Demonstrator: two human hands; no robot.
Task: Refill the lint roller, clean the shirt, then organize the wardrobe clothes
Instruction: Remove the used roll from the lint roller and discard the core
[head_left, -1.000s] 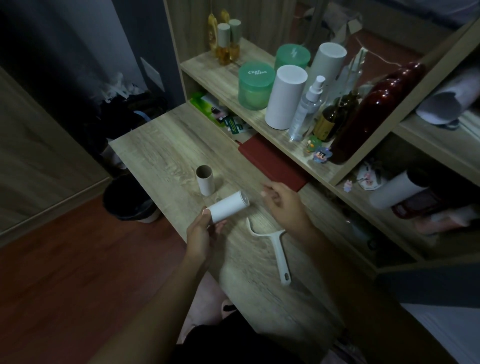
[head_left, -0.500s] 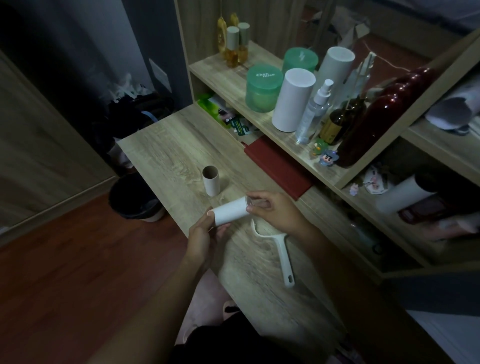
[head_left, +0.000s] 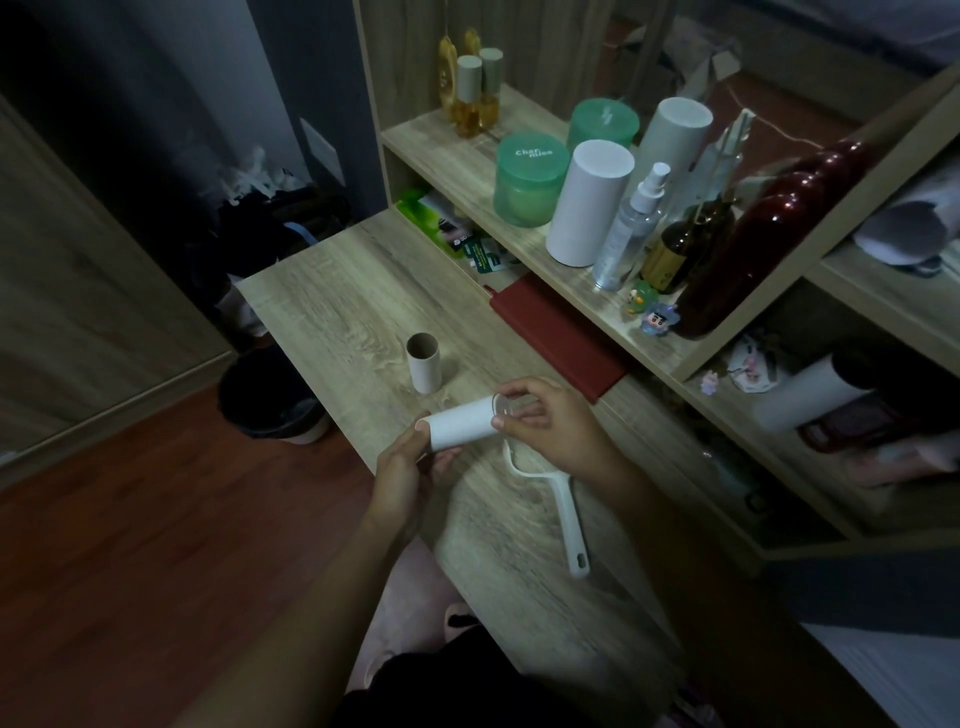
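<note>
I hold a white lint roller refill (head_left: 460, 427) sideways above the wooden desk (head_left: 332, 306). My left hand (head_left: 402, 475) grips its left end. My right hand (head_left: 553, 423) pinches its right end, where a clear wrap or cap shows. Below my right hand lies the white lint roller handle (head_left: 566, 512), its bare frame partly hidden by my fingers. An empty brown cardboard core (head_left: 424, 362) stands upright on the desk, a little beyond the refill. No shirt or wardrobe clothes are in view.
A dark red notebook (head_left: 558, 338) lies at the desk's back edge. The shelf (head_left: 457, 156) above holds green jars (head_left: 524, 179), white cylinders (head_left: 589, 202), bottles and small figures. A black bin (head_left: 270, 397) stands on the wood floor left of the desk.
My right hand has come in from the right and closed on the refill's right end. The left hand has kept hold of the refill throughout.
</note>
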